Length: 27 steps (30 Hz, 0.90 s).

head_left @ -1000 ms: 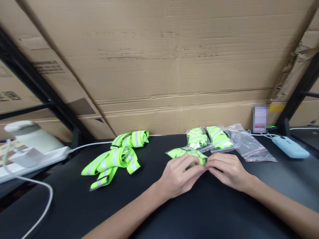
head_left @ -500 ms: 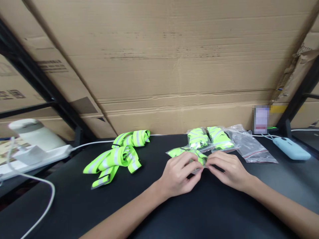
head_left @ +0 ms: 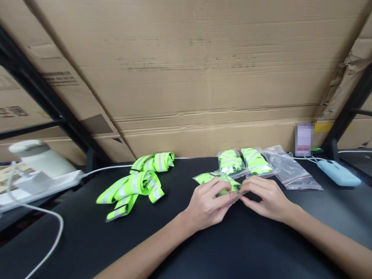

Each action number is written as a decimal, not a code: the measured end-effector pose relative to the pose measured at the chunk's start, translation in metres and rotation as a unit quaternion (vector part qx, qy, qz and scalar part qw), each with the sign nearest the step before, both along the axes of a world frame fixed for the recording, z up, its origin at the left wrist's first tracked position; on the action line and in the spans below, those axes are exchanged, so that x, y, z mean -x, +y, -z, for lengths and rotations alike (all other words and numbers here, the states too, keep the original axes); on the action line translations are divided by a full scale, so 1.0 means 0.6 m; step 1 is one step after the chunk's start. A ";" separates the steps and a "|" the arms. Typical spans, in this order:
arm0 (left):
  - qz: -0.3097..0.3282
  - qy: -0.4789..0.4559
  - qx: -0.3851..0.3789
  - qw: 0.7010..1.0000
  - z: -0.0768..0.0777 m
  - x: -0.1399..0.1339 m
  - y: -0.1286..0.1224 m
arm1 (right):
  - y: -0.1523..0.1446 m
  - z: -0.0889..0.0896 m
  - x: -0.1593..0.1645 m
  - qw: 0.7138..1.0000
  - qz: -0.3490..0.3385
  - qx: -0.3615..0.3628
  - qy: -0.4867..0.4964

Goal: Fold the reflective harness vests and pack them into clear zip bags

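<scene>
On the black table (head_left: pixel 255 248) lies a clear plastic bag (head_left: pixel 210 178) with a folded neon-yellow reflective band inside. My left hand (head_left: pixel 207 205) and my right hand (head_left: pixel 266 197) both pinch its near edge, fingertips almost meeting. Just behind it sit two more bagged bands (head_left: pixel 242 161), side by side. A heap of loose neon bands (head_left: pixel 136 182) rests to the left of my hands.
Empty clear zip bags (head_left: pixel 290 168) lie at the right, with a light blue device (head_left: pixel 338 172) and its cable beyond them. A white power strip and plug (head_left: pixel 37 184) with a cable sit at the far left. A cardboard wall (head_left: pixel 197 77) closes off the back.
My fingers have shifted slightly along the bag's near edge, the left hand's fingers curling over it. Everything else on the table stays in place.
</scene>
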<state>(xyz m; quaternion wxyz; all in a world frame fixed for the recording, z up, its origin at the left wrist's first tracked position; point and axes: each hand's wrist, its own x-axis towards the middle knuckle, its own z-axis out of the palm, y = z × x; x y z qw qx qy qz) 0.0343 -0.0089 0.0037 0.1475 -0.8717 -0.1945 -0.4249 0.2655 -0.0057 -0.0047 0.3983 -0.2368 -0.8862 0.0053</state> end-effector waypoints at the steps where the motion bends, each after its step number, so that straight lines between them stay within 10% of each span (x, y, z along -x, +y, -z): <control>1: -0.001 -0.001 0.000 1.000 0.000 0.000 0.000 | 0.001 0.001 -0.002 1.000 -0.001 0.000 -0.002; 27: -0.001 0.014 0.005 1.000 0.000 -0.002 0.000 | 0.006 0.004 -0.009 0.999 -0.005 0.009 -0.040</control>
